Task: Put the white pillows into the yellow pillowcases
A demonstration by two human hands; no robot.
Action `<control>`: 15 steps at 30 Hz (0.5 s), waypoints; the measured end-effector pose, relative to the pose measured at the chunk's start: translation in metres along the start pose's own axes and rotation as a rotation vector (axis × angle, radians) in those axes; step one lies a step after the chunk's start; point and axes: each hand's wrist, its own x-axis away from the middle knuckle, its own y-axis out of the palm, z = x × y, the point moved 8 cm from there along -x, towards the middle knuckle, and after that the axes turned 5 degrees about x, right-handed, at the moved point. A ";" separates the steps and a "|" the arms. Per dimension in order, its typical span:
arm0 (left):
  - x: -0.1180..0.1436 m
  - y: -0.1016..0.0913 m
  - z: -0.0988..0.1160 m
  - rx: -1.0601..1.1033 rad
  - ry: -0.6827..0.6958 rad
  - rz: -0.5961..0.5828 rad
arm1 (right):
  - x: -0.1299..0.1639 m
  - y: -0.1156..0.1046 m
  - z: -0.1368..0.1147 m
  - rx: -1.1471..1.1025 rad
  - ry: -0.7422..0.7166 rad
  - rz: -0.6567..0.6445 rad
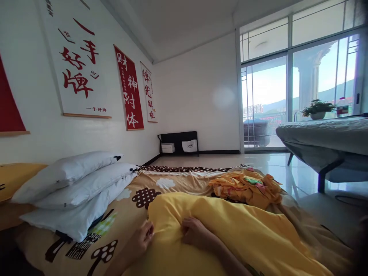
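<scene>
Here both hands, left hand (143, 237) and right hand (193, 232), grip the yellow pillowcase (230, 230).

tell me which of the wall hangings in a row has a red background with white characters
The narrow red hanging scroll, second of the three in the row. The large white poster left of it and the small white scroll right of it carry red characters on white.

Bare hands (172, 234), sleeveless forearms

Three stacked white pillows (77, 188) lay left on the patterned bedsheet (135, 203). Plain yellow quilt (230, 234) lay right of them, crumpled yellow cloth (247, 188) behind it. Both hands (145, 235) rested on the quilt.
</scene>
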 end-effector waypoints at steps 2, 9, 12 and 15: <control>-0.001 -0.003 0.012 -0.091 0.018 -0.041 | 0.004 -0.003 0.004 -0.119 -0.005 0.014; -0.001 -0.012 0.050 -0.150 0.048 -0.056 | 0.017 -0.024 0.006 -0.635 -0.041 0.059; 0.001 -0.014 0.063 -0.035 0.049 -0.026 | 0.021 -0.030 0.002 -0.688 -0.103 0.069; 0.003 -0.013 0.078 -0.024 0.067 0.011 | 0.022 -0.026 0.002 -0.695 -0.091 0.050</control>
